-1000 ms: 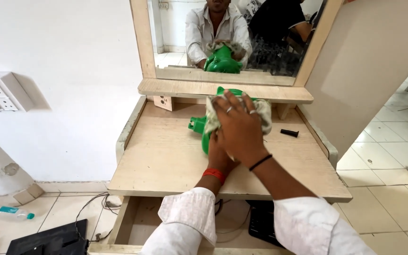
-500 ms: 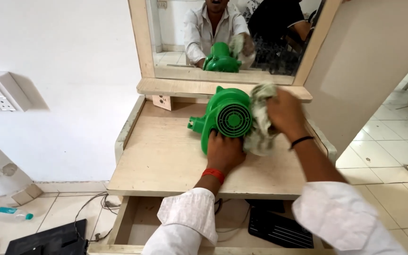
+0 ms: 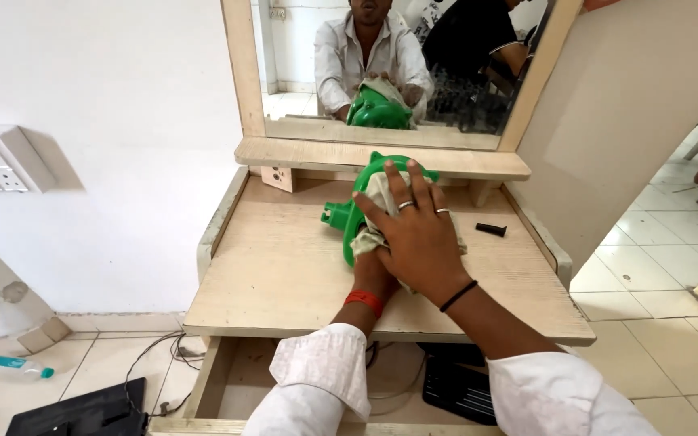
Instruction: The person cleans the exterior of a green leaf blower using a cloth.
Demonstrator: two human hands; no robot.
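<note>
Two hands meet on a green blower (image 3: pixel 347 226) standing mid-table, below the mirror (image 3: pixel 397 73). The right hand (image 3: pixel 418 234) lies flat with fingers spread, pressing a pale cloth (image 3: pixel 375 194) over the blower's face. The left hand (image 3: pixel 373 270), mostly hidden beneath, seems to grip the blower from underneath, though its fingers cannot be seen. A small black part (image 3: pixel 491 230) lies at three o'clock on the wooden table (image 3: pixel 276 274).

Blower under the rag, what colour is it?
The blower is bright green, clearest in the head view, where it pokes out left of the rag.
</note>
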